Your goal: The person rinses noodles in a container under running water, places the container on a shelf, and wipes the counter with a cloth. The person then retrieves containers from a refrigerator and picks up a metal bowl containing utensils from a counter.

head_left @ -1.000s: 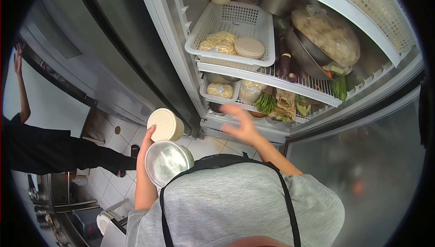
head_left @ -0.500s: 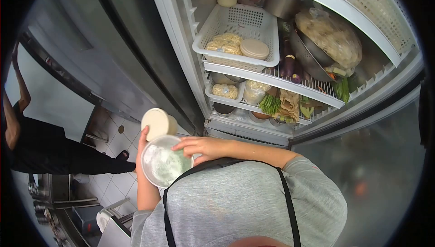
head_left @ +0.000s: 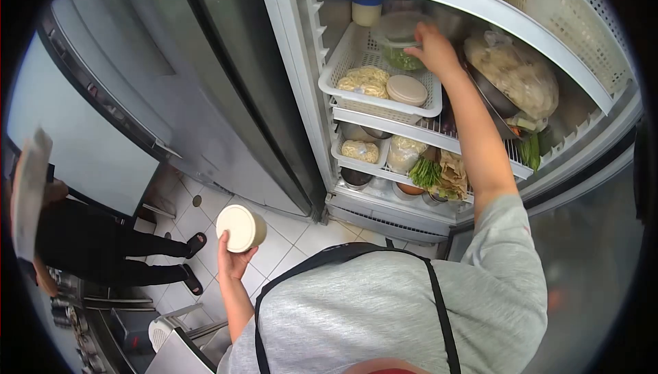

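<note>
My left hand [head_left: 234,261] is wrapped round a cream lidded tub [head_left: 241,228], held low over the floor on the left. Inside the fridge, my right hand [head_left: 436,50] grips the rim of a clear plastic tub [head_left: 403,57] with something green in its bottom. That tub is at the back of a white perforated basket [head_left: 330,86]; whether it rests on the basket floor I cannot tell. In the basket's front lie bagged pale noodles [head_left: 365,80] and a round beige-lidded tub [head_left: 407,90].
Right of the basket, a metal bowl [head_left: 495,96] carries a large plastic bag of pale food [head_left: 514,76]. Greens [head_left: 426,171] and a small noodle tray [head_left: 356,157] fill the lower shelf. The fridge door [head_left: 569,264] stands open at right. Another person in black [head_left: 82,237] stands left.
My right hand has moved from my chest up into the fridge with the clear tub. My left hand now holds only the cream tub. The other person has shifted, raising a blurred pale object.
</note>
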`<state>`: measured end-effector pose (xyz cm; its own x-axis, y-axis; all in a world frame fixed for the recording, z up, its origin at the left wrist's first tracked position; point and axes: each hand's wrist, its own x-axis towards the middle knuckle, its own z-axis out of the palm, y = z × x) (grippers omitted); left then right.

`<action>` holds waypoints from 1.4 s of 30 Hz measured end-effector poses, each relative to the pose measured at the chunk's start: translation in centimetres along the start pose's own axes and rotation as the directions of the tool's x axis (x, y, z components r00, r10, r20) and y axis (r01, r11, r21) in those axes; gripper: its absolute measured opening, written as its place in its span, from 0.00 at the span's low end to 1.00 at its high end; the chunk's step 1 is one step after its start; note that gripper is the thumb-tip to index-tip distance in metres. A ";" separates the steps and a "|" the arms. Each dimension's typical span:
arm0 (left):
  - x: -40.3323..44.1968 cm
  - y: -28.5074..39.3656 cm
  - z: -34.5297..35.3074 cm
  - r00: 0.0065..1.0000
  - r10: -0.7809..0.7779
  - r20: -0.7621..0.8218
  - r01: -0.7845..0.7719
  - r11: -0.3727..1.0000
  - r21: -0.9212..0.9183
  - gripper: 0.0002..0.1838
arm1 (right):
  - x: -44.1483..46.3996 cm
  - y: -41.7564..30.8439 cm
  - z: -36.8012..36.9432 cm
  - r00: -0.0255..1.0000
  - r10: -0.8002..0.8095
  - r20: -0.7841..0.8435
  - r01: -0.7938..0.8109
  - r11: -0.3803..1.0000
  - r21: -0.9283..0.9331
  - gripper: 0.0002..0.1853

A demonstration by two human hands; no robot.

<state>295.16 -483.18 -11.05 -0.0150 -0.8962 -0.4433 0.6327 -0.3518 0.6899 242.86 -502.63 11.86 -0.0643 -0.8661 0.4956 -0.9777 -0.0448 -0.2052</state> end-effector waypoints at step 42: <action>-1.1 -0.8 15.8 0.864 -0.068 0.498 -0.194 0.870 0.454 0.32 | 3.9 0.6 2.9 0.969 -0.113 -0.219 0.134 0.988 0.079 0.44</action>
<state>282.44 -486.23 -2.08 -0.4419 -0.8853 -0.1448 0.2012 -0.2551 0.9458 242.59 -507.44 11.24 0.0047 -0.7250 0.6887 -0.9585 -0.1995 -0.2035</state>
